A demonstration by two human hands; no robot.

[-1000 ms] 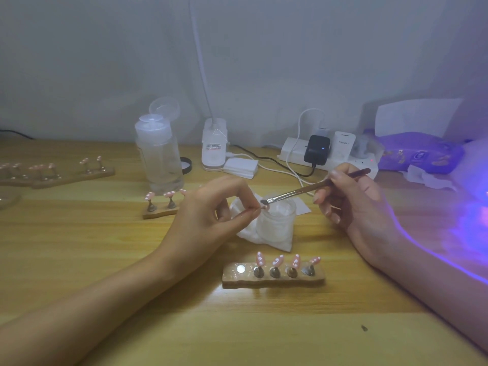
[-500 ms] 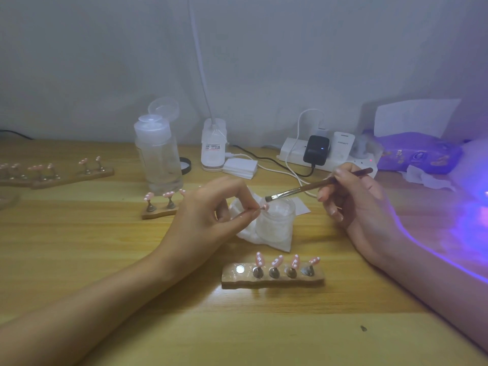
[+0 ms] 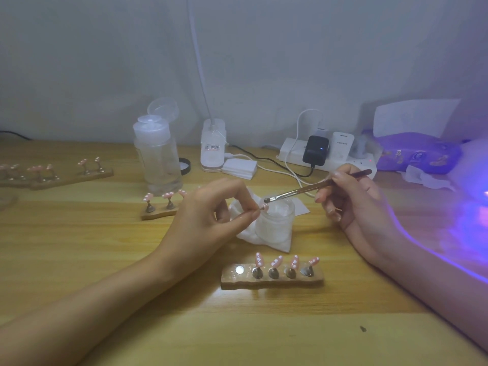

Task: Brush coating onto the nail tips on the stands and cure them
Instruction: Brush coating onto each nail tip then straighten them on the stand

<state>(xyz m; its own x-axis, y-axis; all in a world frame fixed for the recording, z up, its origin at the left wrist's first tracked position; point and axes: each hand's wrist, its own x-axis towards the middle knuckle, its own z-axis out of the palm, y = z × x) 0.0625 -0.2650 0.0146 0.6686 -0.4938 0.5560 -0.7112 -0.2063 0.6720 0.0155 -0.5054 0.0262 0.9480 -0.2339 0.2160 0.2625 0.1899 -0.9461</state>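
Left hand (image 3: 208, 220): raised over the middle of the desk (image 3: 105, 260), thumb and forefinger pressed together on a small peg, the other fingers curled beneath.
Held nail tip (image 3: 264, 206): pink, on that peg at the ends of those fingers.
Right hand (image 3: 353, 204): fingers curled round the handle of the brush (image 3: 303, 191), gripping it toward the upper end; the forearm runs off toward the desk's right front corner.
Brush: slants down to the left; its bristle end sits over the mouth of the jar (image 3: 277, 223), just above the held nail tip; whether the two touch cannot be told.
Jar: frosted, open, standing on a crumpled white tissue (image 3: 243, 231) in the middle of the desk, between the two hands; its left rim is just beside the held nail tip.
Near stand (image 3: 272, 281): a wooden strip toward the front edge, in front of the jar; four pink tips with white dots stand on metal pegs, and its leftmost place shows only a bare shiny disc (image 3: 239, 269).
Second stand (image 3: 158, 213): just left of the left hand, partly hidden by it; two tips show plainly, a third at the hand's edge.
Far stands (image 3: 60, 177): toward the left edge, carrying more pink tips.
Bottle (image 3: 158, 159): clear, flip cap up, behind the second stand.
Back edge: white lamp base (image 3: 213, 146), stack of white pads (image 3: 239, 168), power strip (image 3: 290, 151) with a black charger (image 3: 315, 150).
Right edge: violet light (image 3: 472, 207) falls across the desk and the right forearm; a purple packet (image 3: 417, 151) lies near the back right corner.
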